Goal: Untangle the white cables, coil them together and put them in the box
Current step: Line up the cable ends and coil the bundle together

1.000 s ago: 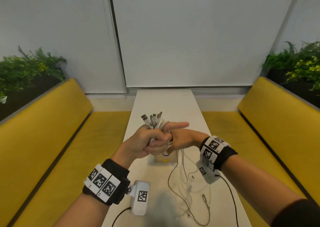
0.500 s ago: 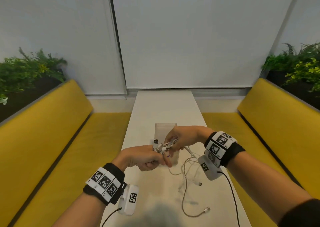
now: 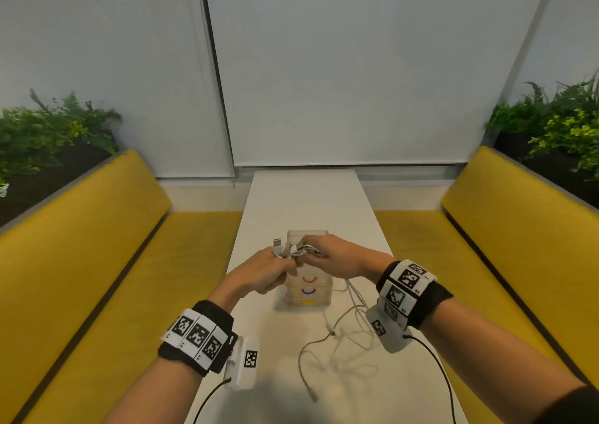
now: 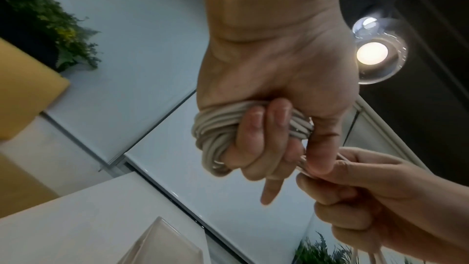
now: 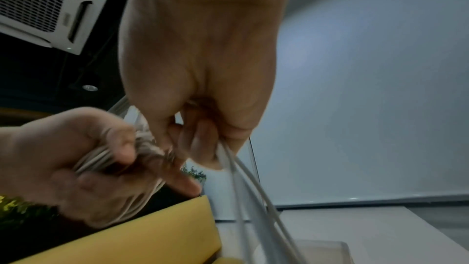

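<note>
My left hand (image 3: 270,269) grips a coil of white cables (image 4: 218,127), wound round its fingers (image 4: 256,140); plug ends (image 3: 278,243) stick up from the fist. Just to its right my right hand (image 3: 327,256) pinches the running strands (image 5: 243,170) close against the coil. Both hands hover over a translucent box (image 3: 308,290) with coloured arcs on its front. The loose tails of the cables (image 3: 337,339) trail from my right hand down onto the white table (image 3: 324,196) and lie tangled there.
Yellow benches (image 3: 97,245) run along both sides of the narrow table. Planters with green plants (image 3: 55,132) stand behind the benches. White blinds (image 3: 324,83) cover the far wall. Black camera leads (image 3: 431,358) hang from my wrists.
Both hands have dropped from chest height and moved forward over the box. More cable has been wound onto my left hand, and the loose tails on the table have shortened and shifted.
</note>
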`<state>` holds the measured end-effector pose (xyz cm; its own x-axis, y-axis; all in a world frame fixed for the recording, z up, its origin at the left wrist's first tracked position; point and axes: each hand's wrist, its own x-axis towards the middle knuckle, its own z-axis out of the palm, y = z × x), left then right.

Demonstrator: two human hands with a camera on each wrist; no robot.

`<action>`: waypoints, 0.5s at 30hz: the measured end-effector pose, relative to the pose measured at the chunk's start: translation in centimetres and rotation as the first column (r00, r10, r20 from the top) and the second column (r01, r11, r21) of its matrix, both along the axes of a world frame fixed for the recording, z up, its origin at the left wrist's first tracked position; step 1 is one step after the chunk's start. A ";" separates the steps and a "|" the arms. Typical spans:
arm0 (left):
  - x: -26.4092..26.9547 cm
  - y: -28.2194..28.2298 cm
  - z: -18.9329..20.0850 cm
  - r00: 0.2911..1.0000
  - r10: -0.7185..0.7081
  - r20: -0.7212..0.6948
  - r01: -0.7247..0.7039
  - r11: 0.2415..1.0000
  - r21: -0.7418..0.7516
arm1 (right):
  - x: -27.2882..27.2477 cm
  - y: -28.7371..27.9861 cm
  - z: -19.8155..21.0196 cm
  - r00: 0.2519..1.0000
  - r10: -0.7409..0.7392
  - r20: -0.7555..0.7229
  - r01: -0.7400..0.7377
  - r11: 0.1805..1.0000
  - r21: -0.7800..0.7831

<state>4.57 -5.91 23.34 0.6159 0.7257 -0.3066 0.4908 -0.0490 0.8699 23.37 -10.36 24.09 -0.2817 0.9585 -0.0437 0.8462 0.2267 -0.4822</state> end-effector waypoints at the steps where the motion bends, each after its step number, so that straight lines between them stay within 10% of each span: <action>1: 0.1 0.1 0.0 0.999 0.031 0.022 -0.031 0.999 0.011 | -0.1 -0.1 -0.2 0.999 -0.015 -0.029 0.016 0.999 0.034; 15: 1.1 0.3 0.8 0.833 0.282 0.477 -0.223 0.958 -0.179 | -3.4 -3.1 -1.7 0.963 0.015 -0.267 0.119 0.871 0.477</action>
<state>5.71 -5.62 24.14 0.5068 0.8562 -0.0999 -0.0217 0.1285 0.9915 19.96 -13.51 22.34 -0.1683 0.8517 0.4963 0.7265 0.4475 -0.5216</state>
